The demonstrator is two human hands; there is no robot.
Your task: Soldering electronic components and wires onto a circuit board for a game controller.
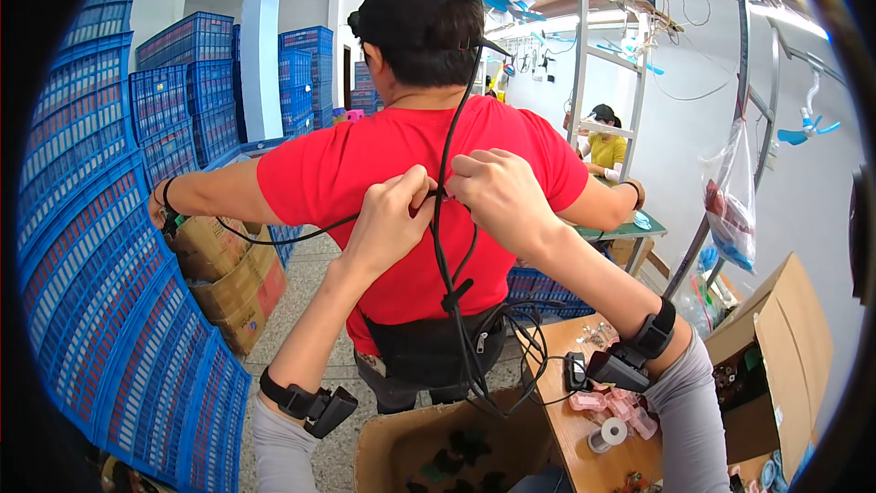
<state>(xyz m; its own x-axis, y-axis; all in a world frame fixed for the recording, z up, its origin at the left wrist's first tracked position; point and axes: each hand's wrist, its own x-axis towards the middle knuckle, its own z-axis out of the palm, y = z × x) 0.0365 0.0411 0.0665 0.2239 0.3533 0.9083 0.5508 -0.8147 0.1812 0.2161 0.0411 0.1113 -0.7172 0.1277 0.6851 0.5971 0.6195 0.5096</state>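
Directly in front of me stands a person in a red shirt [351,169] and a black cap [415,23], back turned, both arms held out sideways. Black cables [442,251] run from the cap down the back to a black waist pouch [420,356]. At the middle of the back my left hand [392,215] pinches a cable, fingers closed. Close beside it, my right hand [502,196] is also closed on the cable; the fingertips partly hide the spot between them. Lower down, a black tie [456,296] gathers the cables.
Blue crates [91,256] are stacked along the left, beside cardboard boxes [233,278]. An open carton [383,447] stands below me. The wooden table [557,374] carries pink parts [616,402] and a wire spool [607,435]. Another person [604,141] sits at the far right.
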